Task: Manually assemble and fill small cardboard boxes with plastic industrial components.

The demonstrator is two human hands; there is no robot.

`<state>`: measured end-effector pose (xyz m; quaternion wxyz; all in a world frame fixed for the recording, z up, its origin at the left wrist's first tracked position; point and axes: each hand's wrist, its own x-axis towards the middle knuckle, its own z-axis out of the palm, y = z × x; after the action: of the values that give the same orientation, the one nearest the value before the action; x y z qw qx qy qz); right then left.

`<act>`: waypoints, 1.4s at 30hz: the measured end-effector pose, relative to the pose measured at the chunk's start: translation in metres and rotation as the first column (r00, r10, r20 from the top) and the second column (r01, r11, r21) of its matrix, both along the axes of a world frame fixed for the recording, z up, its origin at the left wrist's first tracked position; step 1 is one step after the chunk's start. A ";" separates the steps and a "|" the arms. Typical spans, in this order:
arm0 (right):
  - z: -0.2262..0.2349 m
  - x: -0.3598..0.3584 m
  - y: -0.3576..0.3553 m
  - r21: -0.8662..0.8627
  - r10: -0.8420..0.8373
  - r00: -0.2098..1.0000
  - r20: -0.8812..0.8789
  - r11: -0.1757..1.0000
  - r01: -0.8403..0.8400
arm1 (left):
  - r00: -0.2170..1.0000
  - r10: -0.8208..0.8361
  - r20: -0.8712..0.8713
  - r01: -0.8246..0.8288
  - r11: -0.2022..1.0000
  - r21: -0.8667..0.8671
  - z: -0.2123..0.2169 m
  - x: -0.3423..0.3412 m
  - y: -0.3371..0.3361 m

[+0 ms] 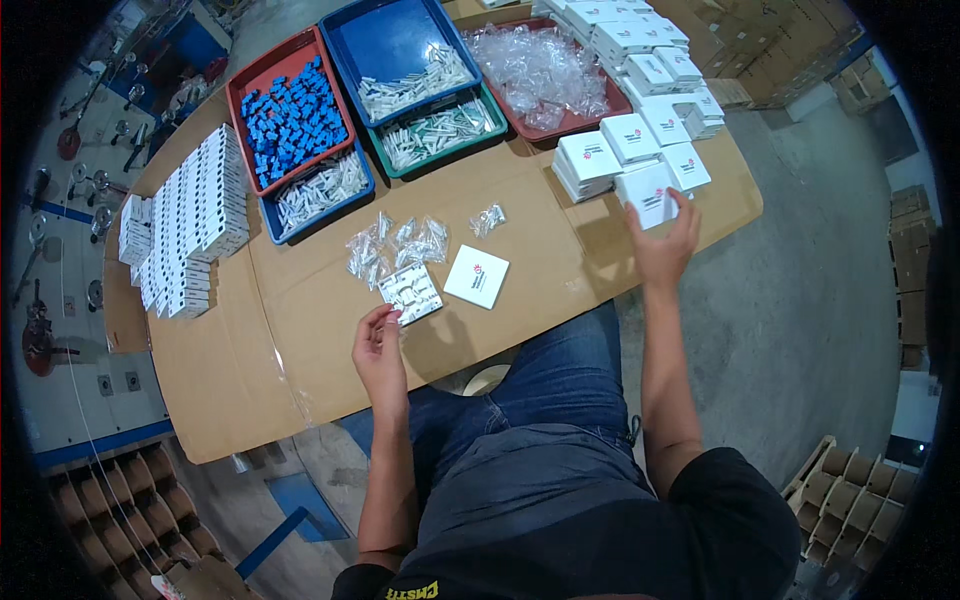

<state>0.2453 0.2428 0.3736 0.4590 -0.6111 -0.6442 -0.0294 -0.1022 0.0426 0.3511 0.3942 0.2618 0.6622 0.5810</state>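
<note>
White square panel [652,207], foremost among the stacked panels at the table's [230,380] right, bears a red emblem and small dark lettering. It lies face up, slightly turned, its sides roughly equal, its surface smooth. The right hand [663,240] spreads thumb and fingers about its near edges; whether it grips cannot be told. The left hand's [382,345] bent fingers meet a white moulded frame [412,290]; their hold is unclear. Beyond lie parts bags [428,240].

Brown cardboard cartons [775,50] stand beyond the far right corner of the table [250,400]; off its near left corner, a compartmented rack [130,505] sits near a blue floor stripe [272,543].
</note>
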 end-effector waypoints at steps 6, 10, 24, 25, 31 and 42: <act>-0.018 0.028 0.027 -0.018 -0.131 0.977 0.166 0.991 0.136 | 0.916 0.056 -0.396 -0.137 0.975 -0.177 -0.010 -0.011 -0.002; -0.024 0.034 0.035 0.025 -0.160 0.947 0.279 0.987 0.160 | 0.843 -0.063 -0.534 -0.089 0.963 -0.255 -0.015 -0.004 -0.004; -0.044 -0.155 -0.077 -0.417 0.739 0.674 -0.021 0.606 -0.677 | 0.441 -0.337 -0.832 0.134 0.941 -0.310 -0.015 -0.029 0.015; -0.046 -0.158 -0.079 -0.454 0.747 0.661 0.071 0.614 -0.646 | 0.467 -0.316 -0.826 0.145 0.949 -0.280 -0.018 -0.028 0.016; -0.047 -0.147 -0.072 -0.443 0.724 0.680 -0.120 0.574 -0.689 | 0.487 -0.288 -0.825 0.185 0.957 -0.225 -0.007 -0.033 0.014; 0.024 -0.152 -0.071 0.299 -0.295 -0.333 -0.895 0.157 -0.941 | 0.747 -0.266 0.609 0.014 0.923 0.385 0.030 0.001 0.007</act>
<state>0.0933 0.1723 0.3972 0.3294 -0.1485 -0.2109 0.9083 -0.1010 0.0501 0.3808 0.5884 0.1603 0.3451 0.7134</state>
